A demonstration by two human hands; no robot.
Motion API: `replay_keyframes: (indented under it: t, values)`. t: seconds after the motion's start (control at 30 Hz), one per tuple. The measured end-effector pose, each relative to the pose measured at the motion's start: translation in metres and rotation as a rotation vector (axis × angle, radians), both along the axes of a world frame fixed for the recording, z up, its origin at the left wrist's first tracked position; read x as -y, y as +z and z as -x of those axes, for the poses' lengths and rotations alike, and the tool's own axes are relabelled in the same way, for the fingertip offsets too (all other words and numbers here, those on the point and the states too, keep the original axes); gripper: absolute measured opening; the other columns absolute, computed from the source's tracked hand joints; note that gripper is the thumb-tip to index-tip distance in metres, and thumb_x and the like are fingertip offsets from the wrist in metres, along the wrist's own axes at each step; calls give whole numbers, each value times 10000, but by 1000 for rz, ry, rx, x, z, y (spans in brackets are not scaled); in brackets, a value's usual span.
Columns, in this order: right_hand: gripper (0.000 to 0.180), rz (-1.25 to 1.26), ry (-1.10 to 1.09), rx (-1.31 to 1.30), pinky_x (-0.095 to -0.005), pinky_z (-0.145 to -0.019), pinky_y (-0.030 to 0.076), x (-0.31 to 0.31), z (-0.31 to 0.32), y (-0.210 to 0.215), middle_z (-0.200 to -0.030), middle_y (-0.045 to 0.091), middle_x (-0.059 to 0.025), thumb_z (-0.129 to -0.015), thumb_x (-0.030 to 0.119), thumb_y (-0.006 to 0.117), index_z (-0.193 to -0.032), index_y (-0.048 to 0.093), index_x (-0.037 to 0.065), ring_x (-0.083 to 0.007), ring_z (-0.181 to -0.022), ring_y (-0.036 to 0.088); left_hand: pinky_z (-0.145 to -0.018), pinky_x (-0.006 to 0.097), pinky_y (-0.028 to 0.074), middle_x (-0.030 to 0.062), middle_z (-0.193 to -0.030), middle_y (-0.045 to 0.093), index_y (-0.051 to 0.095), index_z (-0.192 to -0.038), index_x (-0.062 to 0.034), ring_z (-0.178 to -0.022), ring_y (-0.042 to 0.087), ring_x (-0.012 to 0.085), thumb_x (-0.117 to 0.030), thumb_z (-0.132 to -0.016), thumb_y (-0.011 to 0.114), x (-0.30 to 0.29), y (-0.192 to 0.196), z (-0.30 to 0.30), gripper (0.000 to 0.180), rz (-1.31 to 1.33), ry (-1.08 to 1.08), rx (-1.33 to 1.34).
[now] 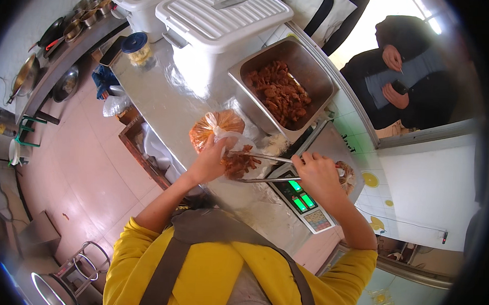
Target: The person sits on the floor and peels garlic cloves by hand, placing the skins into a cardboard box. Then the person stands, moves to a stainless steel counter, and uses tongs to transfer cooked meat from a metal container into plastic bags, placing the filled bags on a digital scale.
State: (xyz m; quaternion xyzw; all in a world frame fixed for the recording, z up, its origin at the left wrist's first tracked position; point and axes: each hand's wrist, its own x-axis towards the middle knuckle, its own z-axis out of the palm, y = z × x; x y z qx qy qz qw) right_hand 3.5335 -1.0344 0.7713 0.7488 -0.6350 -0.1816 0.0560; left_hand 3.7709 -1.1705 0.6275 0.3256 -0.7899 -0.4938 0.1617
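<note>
My left hand point(207, 164) is closed on a thin clear plastic bag point(232, 138). Reddish-brown meat pieces point(243, 162) lie at the bag's mouth, just right of that hand. In my right hand point(318, 176) is a pair of metal tongs point(271, 157), whose two arms point left and spread on either side of the meat. Behind the left hand sits a tied bag point(204, 131) of orange-red food. The deep steel pan point(317, 68) beyond holds more meat pieces point(277, 94). Below the right hand stands a digital scale point(298, 197) with green lit displays.
White lidded bins point(223, 12) and a blue-lidded jar point(134, 43) stand on the steel table point(155, 78). A small filled bag point(345, 177) rests at the scale's right. Another person point(403, 77) sits beyond the window. Pans point(70, 30) line a shelf at far left.
</note>
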Motion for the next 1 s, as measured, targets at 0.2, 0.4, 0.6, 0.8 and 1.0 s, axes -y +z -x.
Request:
replay_keyframes:
  t: [0.2,0.4,0.6,0.8,1.0]
  values:
    - [414,38,-163,262,-371,-635,507,-14,25,46,-813,618,-99,-596,143,786,-971,628,63,-281,-766,641,-976,456,400,335,-1281,342,324,-1362,31,-1170,426,488,67,-663,541,4,-10,-11,733,-122,18,66]
    - [280,105,-550,756,-331,-571,450,-49,46,-4,-620,563,-64,-682,168,740,-905,622,46,-180,-582,566,-974,434,404,314,-1250,381,291,-1378,38,-1167,417,471,79,-670,527,3,-12,-19,747,-102,7,-21]
    - [315,529,-968,1257,-248,-534,444,-48,-54,-151,-671,587,-9,-747,176,790,-889,552,25,-78,-567,524,-976,428,407,327,-1275,379,268,-1389,34,-1202,400,479,76,-671,531,2,-18,-27,766,-73,5,64]
    - [288,676,-1010,1186,-285,-599,494,-13,-88,-177,-709,650,-81,-751,137,748,-907,542,11,-160,-602,623,-952,429,425,337,-1292,354,266,-1393,33,-1167,446,472,66,-668,538,2,-20,-31,775,67,5,37]
    - [253,625,-880,1369,-261,-581,483,-37,-81,-143,-706,656,-54,-758,106,737,-917,561,16,-106,-600,613,-929,415,427,272,-1146,405,274,-1402,5,-1070,487,411,72,-663,523,-2,-16,-30,783,-177,64,48]
